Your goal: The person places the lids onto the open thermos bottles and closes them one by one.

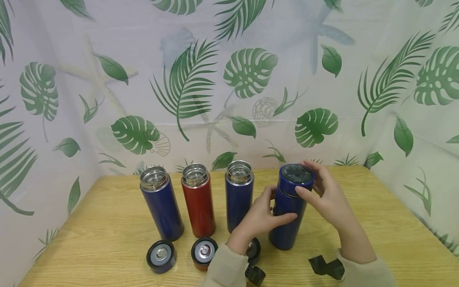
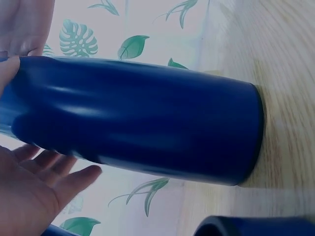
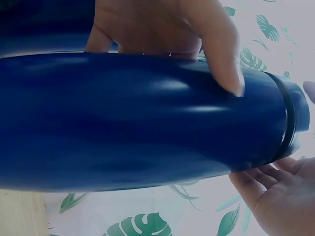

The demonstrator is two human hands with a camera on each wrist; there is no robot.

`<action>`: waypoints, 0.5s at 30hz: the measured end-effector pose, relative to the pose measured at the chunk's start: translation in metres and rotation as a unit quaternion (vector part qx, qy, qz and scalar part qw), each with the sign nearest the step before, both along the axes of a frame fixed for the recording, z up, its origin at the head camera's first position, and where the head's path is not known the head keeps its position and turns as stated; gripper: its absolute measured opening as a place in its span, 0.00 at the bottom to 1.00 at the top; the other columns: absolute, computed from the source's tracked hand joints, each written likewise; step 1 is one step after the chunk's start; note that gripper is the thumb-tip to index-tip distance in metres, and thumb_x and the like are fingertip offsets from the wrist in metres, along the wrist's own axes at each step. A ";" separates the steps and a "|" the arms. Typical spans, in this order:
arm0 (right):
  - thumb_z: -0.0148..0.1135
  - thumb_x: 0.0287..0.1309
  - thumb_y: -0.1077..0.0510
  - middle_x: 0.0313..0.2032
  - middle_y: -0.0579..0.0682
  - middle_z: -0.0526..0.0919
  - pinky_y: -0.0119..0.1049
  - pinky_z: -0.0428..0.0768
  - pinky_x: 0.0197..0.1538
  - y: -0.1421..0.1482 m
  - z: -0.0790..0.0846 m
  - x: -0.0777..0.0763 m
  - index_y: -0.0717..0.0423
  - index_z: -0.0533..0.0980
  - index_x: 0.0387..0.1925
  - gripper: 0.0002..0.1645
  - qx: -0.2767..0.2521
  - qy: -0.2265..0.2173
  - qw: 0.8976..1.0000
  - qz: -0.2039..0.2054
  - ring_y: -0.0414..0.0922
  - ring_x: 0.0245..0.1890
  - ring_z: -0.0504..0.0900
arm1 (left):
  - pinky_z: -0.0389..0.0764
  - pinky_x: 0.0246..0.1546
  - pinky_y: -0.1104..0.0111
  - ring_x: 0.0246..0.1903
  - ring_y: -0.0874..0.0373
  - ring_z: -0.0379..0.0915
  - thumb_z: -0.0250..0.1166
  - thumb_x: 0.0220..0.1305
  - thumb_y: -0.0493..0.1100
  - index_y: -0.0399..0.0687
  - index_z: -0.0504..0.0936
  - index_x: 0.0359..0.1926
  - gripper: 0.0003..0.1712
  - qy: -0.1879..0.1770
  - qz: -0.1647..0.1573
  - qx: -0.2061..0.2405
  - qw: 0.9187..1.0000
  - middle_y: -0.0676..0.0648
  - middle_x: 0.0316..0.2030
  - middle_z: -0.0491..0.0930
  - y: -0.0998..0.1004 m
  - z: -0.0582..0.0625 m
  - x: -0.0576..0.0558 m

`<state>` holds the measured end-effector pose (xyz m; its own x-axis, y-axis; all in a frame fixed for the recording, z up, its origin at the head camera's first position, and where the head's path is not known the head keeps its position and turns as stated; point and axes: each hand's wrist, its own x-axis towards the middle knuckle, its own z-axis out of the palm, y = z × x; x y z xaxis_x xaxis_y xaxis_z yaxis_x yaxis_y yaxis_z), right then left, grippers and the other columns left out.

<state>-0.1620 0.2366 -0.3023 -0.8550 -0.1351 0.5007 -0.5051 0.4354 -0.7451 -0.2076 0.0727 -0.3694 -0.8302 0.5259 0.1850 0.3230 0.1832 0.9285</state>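
Note:
On the right of the head view a blue thermos bottle [image 1: 285, 233] stands slightly tilted, with a blue lid [image 1: 297, 174] with a dark round top on its mouth. My left hand [image 1: 261, 215] holds the bottle's upper body from the left, the thumb across its front. From the right, my right hand [image 1: 331, 199] grips the lid, its thumb at the front near the seam and its fingers behind. The left wrist view shows the blue body [image 2: 157, 118] of the bottle, its base close at the wooden tabletop. A dark seam runs below the lid in the right wrist view.
To the left stand an uncapped blue bottle [image 1: 164, 213], a red one [image 1: 198, 207] and another blue one [image 1: 237, 201]. Before them lie a blue lid [image 1: 161, 257], a red-sided lid [image 1: 204, 252] and a partly hidden lid [image 1: 254, 249] on the wooden table [image 1: 104, 247]. A leaf-print curtain [image 1: 251, 131] hangs behind.

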 end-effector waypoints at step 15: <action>0.59 0.52 0.66 0.56 0.63 0.64 0.16 0.61 0.49 0.000 0.000 0.000 0.67 0.56 0.60 0.35 0.005 0.002 1.000 -0.015 0.45 0.55 0.66 | 0.69 0.48 0.68 0.50 0.65 0.64 0.68 0.49 0.47 0.54 0.60 0.59 0.37 0.010 0.003 0.038 0.999 0.56 0.51 0.69 0.000 0.002 0.001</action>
<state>-0.1622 0.2366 -0.3018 -0.8564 -0.1143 0.5036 -0.4951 0.4584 -0.7381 -0.2062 0.0732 -0.3675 -0.8285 0.5055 0.2412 0.3413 0.1143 0.9330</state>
